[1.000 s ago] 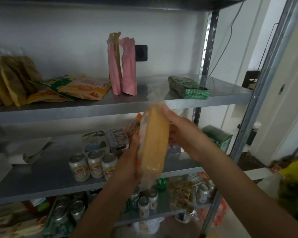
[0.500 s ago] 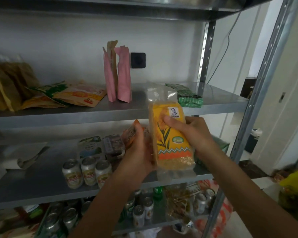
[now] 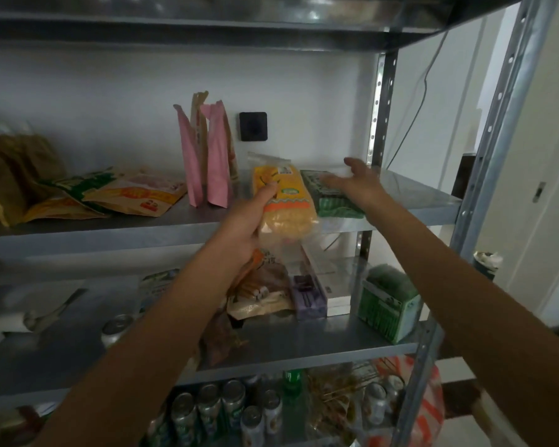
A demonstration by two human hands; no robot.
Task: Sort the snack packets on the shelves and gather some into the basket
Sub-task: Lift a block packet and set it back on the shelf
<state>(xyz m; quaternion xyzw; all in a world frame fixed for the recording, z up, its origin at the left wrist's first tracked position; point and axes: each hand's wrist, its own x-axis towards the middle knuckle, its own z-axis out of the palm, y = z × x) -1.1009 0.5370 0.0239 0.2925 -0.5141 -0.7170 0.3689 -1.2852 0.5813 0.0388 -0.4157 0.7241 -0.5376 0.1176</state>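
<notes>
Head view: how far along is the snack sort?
Done: pink pouches stand upright on the upper shelf. In hand: left grip holds the yellow packet; right grip is open over the green packet. Left: placing it; no basket in view.

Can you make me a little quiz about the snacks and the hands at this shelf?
1. Which hand grips the yellow packet? A) left hand B) right hand C) both hands
2. True or false: the pink pouches stand upright on the shelf.
3. Fill in the colour: the right hand, fingers straight, reaches over the ____ packet.

Key: 1 A. 2 true. 3 green, the green packet lying beside the yellow packet.
</notes>
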